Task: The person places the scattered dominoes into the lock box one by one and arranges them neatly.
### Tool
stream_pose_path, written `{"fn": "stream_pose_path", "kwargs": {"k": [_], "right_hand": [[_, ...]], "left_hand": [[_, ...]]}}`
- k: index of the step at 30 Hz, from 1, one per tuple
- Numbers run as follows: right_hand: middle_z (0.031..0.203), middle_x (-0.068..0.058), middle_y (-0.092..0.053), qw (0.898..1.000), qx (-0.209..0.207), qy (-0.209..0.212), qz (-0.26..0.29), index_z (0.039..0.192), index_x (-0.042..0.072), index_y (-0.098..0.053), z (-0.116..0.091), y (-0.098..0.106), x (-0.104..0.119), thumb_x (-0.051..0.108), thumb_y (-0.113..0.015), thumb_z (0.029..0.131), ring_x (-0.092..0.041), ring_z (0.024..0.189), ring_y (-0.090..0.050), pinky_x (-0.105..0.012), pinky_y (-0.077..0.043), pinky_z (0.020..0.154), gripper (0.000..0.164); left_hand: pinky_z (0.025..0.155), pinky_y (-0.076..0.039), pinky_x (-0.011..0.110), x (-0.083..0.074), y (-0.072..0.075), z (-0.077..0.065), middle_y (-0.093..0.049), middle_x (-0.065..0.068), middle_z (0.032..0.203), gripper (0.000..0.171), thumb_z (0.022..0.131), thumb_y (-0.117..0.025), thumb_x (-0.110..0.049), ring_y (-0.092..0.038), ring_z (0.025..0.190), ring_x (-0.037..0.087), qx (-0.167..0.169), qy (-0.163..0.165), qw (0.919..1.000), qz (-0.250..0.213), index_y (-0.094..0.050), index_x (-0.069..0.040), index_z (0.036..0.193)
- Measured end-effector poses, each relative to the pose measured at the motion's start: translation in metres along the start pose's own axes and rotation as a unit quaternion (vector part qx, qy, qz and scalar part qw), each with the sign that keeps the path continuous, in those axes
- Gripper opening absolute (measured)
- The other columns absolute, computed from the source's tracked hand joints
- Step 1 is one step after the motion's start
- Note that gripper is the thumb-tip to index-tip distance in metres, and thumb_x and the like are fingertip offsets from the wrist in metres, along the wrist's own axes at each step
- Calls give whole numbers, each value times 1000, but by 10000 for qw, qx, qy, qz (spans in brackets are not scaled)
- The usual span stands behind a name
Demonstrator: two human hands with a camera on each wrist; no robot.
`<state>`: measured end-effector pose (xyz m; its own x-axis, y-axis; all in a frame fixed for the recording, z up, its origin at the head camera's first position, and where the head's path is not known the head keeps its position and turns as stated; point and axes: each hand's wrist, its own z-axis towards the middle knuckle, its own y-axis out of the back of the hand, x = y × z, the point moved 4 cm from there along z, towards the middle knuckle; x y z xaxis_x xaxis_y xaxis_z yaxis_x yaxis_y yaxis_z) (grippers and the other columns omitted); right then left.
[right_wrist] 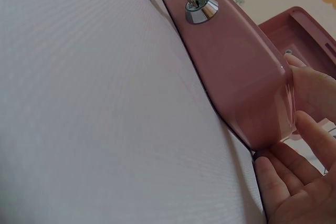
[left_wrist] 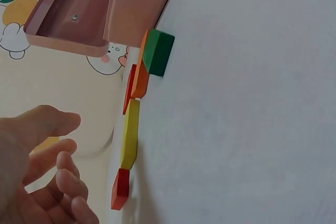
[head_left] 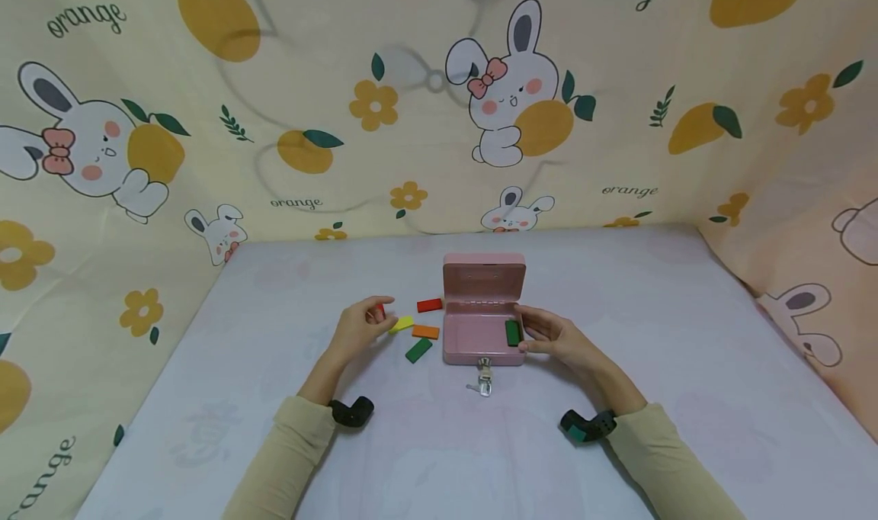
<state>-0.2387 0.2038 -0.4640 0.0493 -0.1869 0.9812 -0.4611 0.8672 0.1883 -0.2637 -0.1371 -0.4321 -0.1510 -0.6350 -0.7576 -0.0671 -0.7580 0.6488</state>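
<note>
A pink metal cash box (head_left: 468,340) stands with its lid (head_left: 483,279) raised, a lone green block (head_left: 513,333) inside at the right wall. The right hand (head_left: 559,341) holds the box's right side, a fingertip at the rim and other fingers against the outer wall. Left of the box, the left hand (head_left: 360,325) hovers with fingers parted and nothing between them. Below it a red block (left_wrist: 120,189) lies on the table beside a yellow block (head_left: 402,324). Nearer the box lie an orange block (head_left: 426,332), another red block (head_left: 429,305) and another green block (head_left: 418,350).
Keys on a ring (head_left: 485,383) hang from the lock (right_wrist: 201,10) on the box's front. A white cloth (head_left: 439,459) covers the table. Behind it hangs a yellow curtain (head_left: 309,85) printed with rabbits and oranges.
</note>
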Motion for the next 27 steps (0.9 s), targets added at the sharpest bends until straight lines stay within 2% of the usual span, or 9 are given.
{"fn": "stream_pose_path", "kwargs": {"k": [15, 27], "right_hand": [[157, -24, -25, 10000, 0, 86, -15, 148, -3, -31, -1, 0, 0, 11, -70, 86, -42, 145, -22, -9, -37, 103, 74], [157, -25, -25, 10000, -10, 67, -32, 148, -4, -30, -1, 0, 0, 12, -70, 86, -41, 145, -22, -8, -37, 103, 75]], "left_hand": [[64, -38, 22, 15, 2, 4, -54, 7, 80, 43, 84, -73, -17, -48, 74, 16, 15, 370, 9991, 182, -63, -6, 124], [65, -38, 23, 23, 6, 6, -56, 10, 82, 45, 84, -73, -15, -48, 73, 17, 73, 484, 9984, 282, -61, -5, 126]]}}
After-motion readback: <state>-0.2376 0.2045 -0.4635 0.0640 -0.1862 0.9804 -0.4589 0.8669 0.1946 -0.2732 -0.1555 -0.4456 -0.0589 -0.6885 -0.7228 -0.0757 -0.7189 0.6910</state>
